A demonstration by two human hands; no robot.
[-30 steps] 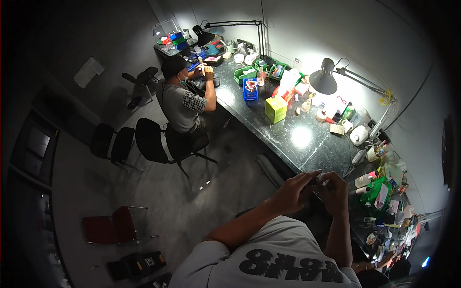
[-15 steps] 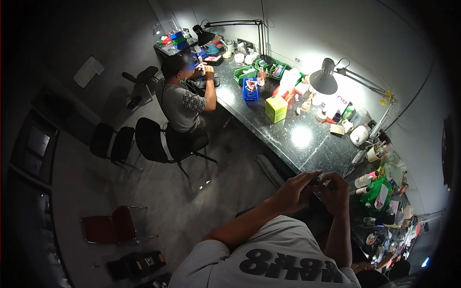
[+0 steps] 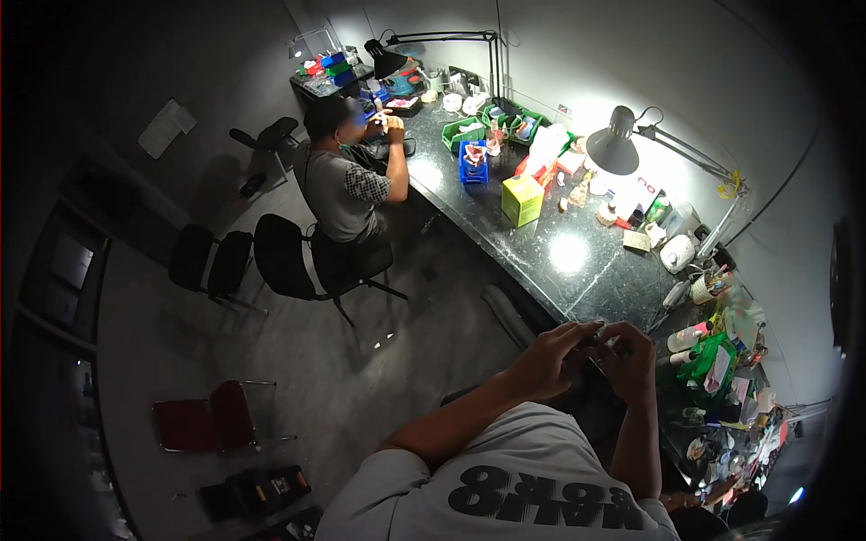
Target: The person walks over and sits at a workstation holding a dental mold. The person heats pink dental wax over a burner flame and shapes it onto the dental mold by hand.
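Two hands: both are bare, held close together in front of the pale printed shirt (image 3: 532,482), at the front edge of the bench (image 3: 555,293).
Left hand (image 3: 552,361): its fingers reach toward the other hand, slightly bent; I cannot tell surely if they grasp.
Right hand (image 3: 629,361): its fingers are curled inward, with tips near the left ones; whether they are clenched on something, I cannot tell.
Small piece (image 3: 593,340): it is between the fingertips of the hands, by the front edge; it is dark and mostly hidden, so its kind is not clear.
Right end of the bench: a pink-capped bottle (image 3: 683,339) is just beside a green bag (image 3: 708,362).
Back edge, nearer part: a cup of tools (image 3: 702,289), a white device (image 3: 677,254) and a pale block (image 3: 636,241) stand near each other.
Lamp (image 3: 613,144): its black shade hangs over the crowded back edge.
Yellow-green box (image 3: 521,200): it stands upright between front and back edges.
Blue tray (image 3: 473,164): it is near the box, in front of a green bin (image 3: 463,135).
Co-worker (image 3: 343,185): this person sits at the front edge, farther along, both hands raised together.
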